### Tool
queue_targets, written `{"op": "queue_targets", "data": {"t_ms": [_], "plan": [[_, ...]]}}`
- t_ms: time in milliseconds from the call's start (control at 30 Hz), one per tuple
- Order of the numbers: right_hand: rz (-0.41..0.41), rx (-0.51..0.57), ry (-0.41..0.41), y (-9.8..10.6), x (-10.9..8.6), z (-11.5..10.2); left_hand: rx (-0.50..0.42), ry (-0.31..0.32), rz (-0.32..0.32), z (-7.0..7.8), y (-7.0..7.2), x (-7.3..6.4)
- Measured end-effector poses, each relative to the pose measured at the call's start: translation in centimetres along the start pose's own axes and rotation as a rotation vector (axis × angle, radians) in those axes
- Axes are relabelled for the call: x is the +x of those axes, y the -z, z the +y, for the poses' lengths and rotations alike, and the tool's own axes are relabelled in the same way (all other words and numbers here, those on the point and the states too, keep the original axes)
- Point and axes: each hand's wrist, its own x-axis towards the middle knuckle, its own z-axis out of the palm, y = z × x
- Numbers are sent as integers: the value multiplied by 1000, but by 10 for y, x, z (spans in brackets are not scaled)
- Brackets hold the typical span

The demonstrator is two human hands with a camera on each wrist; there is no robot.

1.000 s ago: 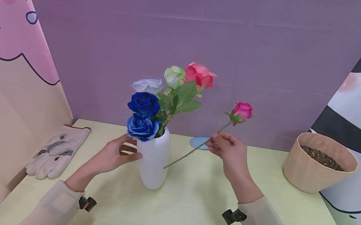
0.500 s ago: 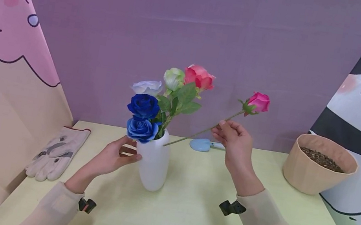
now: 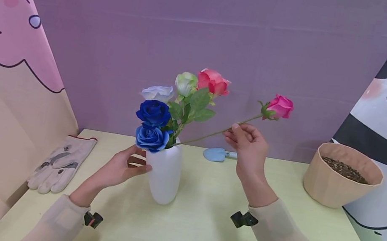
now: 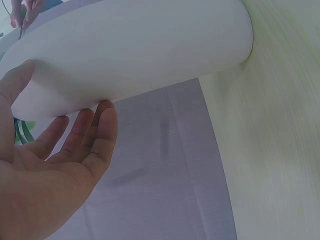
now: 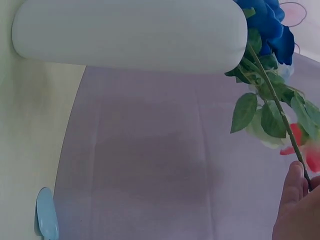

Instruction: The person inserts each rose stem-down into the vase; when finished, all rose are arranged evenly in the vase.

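A white vase stands upright on the table, holding blue, white, pale green and coral-red roses. My left hand grips its left side near the top, thumb in front and fingers toward the back; the left wrist view shows the fingertips at the vase wall. Between thumb and fingers, my right hand pinches a pink rose by its green stem. The stem slants down to the left, its lower end at the vase mouth beside the other stems. In the right wrist view that stem crosses over the leaves.
A small blue trowel lies at the table's back edge, its handle partly behind my right hand. A peach pot of dark soil stands at the right. Work gloves lie at the left edge. A purple backdrop rises behind.
The pink rose has risen and moved right, its stem tilting flatter. The stem's lower end went from beside the vase wall up to its mouth. My left hand stays on the vase.
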Motion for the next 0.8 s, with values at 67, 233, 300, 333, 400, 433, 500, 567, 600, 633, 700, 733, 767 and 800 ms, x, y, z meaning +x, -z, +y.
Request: {"op": "queue_targets", "data": {"t_ms": [67,233,300,333,400,433,500,567,600,633,700,733,767,800], "plan": [[-15,-24,14,-4,-1,2,-1,-1,1,0,0,0],[-77,-66,37,-15,-7,9,-3,-1,2,-1,0,0],[-103,-76,33,-19,-9,14,-1,0,2,-1,0,0],[-114,-82,31,-21,-11,16,-1,-1,2,-1,-1,0],[-135,-87,29,-24,-13,19,-1,-1,1,0,-1,0],[-140,-88,31,-26,-15,20,-1,-2,2,0,-1,0],[-145,-80,37,-29,-17,21,-3,-1,2,1,-1,0],[-151,-60,41,-31,-18,21,-4,1,2,2,-1,-1],[-152,-49,42,-32,-19,21,-4,2,3,2,-1,-1],[-153,-37,41,-33,-19,21,-4,3,3,2,-1,-2],[-154,-18,32,-34,-19,21,-5,4,2,2,-1,-2],[-155,-3,25,-35,-19,21,-5,3,1,2,-1,-2],[-153,10,14,-35,-19,22,-5,2,1,2,-1,-2],[-150,22,2,-36,-19,22,-5,3,1,2,-1,-2]]}}
